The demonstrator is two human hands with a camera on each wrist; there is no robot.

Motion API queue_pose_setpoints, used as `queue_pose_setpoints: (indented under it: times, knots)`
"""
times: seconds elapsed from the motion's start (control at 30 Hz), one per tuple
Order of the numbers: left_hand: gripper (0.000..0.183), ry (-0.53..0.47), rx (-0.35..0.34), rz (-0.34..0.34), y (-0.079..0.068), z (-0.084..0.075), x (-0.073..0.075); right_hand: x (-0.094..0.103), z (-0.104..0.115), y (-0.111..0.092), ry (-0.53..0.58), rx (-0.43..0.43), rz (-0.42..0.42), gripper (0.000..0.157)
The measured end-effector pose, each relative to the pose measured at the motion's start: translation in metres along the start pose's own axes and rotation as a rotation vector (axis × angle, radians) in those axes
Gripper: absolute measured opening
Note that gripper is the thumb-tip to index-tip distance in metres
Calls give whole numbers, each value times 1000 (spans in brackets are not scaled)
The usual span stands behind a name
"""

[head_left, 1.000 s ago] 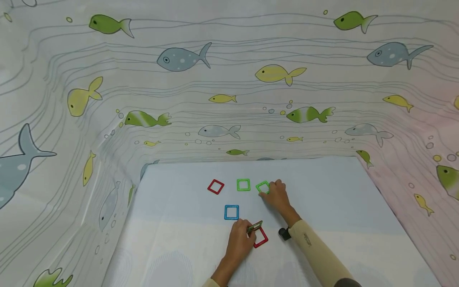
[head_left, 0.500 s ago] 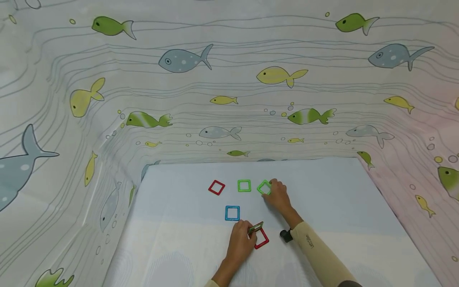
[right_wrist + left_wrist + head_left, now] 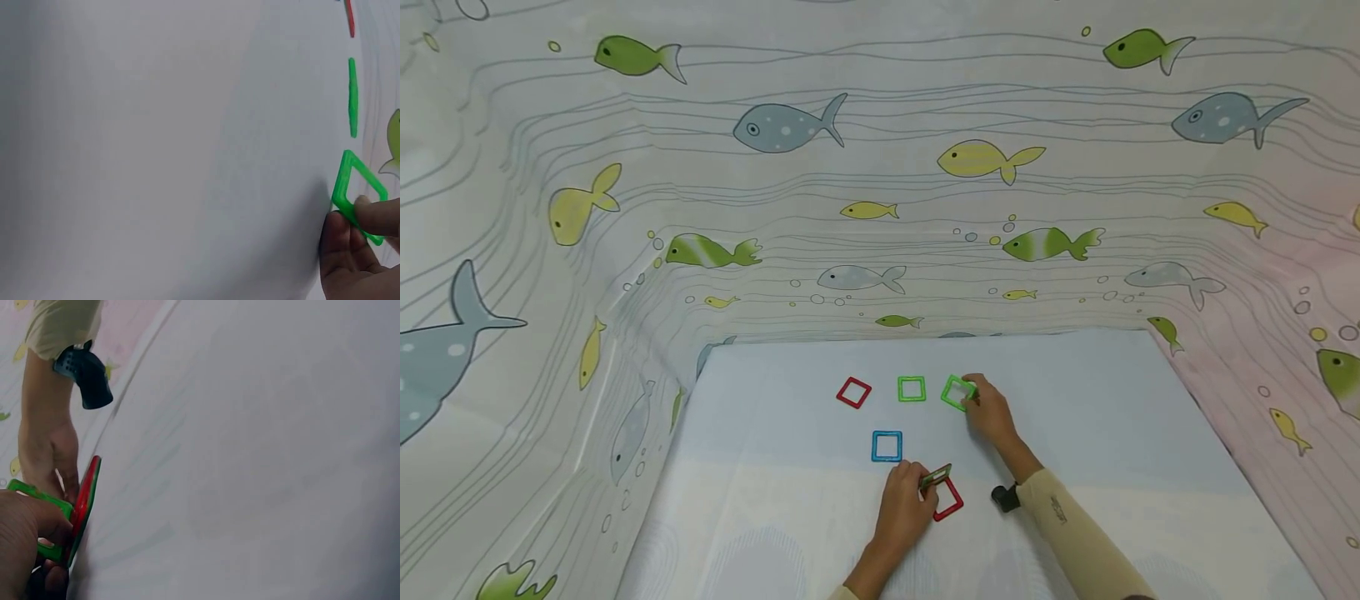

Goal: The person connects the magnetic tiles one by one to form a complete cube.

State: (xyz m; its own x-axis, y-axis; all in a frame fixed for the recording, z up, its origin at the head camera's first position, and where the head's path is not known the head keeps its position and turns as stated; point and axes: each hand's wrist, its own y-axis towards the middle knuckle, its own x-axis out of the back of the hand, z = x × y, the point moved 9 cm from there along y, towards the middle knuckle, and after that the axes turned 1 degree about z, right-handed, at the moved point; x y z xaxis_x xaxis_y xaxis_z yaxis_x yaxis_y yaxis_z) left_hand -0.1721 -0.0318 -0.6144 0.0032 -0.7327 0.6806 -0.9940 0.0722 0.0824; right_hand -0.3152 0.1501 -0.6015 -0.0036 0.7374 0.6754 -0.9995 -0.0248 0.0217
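Observation:
My left hand holds a green square frame tile that stands on edge in the head view. Beside it slants a red square frame tile; in the left wrist view this red tile has a green edge along its underside, and the thumb presses the green frame. Farther off, my right hand pinches another green square frame tile between thumb and fingers. That tile appears tilted up from the table in the right wrist view.
A blue square frame tile lies beyond my left hand. Farther back lie a green square frame tile and a red one. The pale cloth-covered table meets fish-patterned walls at its far edge.
My right hand has shifted slightly right, and the green tile in it has turned and tilted. My left hand and its tiles stay nearly still.

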Motion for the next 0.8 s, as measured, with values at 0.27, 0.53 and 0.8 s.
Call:
queue_pose_setpoints:
  times: [0.27, 0.53, 0.8]
  knots:
    - [10, 13, 7, -4, -1, 0, 0, 5, -15, -6, 81, -37, -38, 29]
    - [11, 15, -5, -19, -1, 0, 0, 10, -24, -17, 127, -73, -34, 23]
    - [12, 18, -1, -18, -1, 1, 0, 23, -28, -38, 236, -139, -67, 19]
